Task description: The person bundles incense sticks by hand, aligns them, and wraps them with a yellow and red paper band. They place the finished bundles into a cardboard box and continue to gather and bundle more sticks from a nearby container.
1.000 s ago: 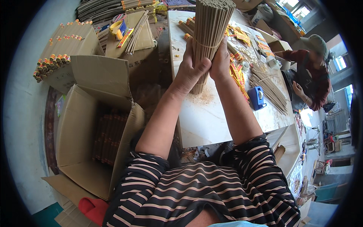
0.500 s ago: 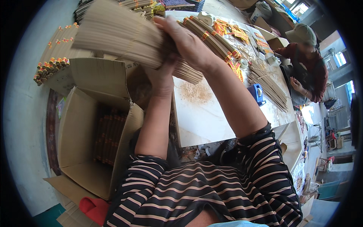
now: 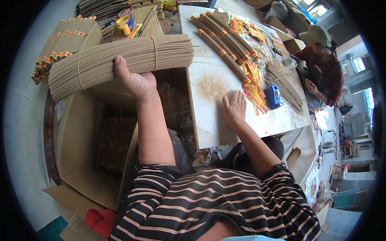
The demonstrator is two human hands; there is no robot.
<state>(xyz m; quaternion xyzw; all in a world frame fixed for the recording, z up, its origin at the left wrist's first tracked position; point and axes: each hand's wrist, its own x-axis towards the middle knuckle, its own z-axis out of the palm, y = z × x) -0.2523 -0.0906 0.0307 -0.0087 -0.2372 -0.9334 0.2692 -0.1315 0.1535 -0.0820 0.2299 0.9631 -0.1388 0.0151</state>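
Observation:
A thick bundle of incense sticks (image 3: 116, 60), tan and bound by two rubber bands, lies across my left hand (image 3: 136, 82). That hand grips it from below, the thumb up along its near side, above the open carton. Flat on the white tabletop rests my right hand (image 3: 235, 107), fingers stretched out and holding nothing. It lies beside a patch of brown dust (image 3: 213, 86), left of loose red-and-yellow paper bands (image 3: 255, 90) and a blue tape dispenser (image 3: 273, 97).
Several banded incense bundles (image 3: 223, 42) lie on the table (image 3: 209, 128), with loose sticks (image 3: 285, 90) to their right. An open cardboard box (image 3: 78, 136) holding wrapped bundles stands at left. More bundles (image 3: 66, 40) are stacked behind it. A co-worker (image 3: 321, 68) sits at the far right.
The bundle has gone from both hands into the left hand alone and now lies nearly level. My right hand has let go and come down onto the tabletop.

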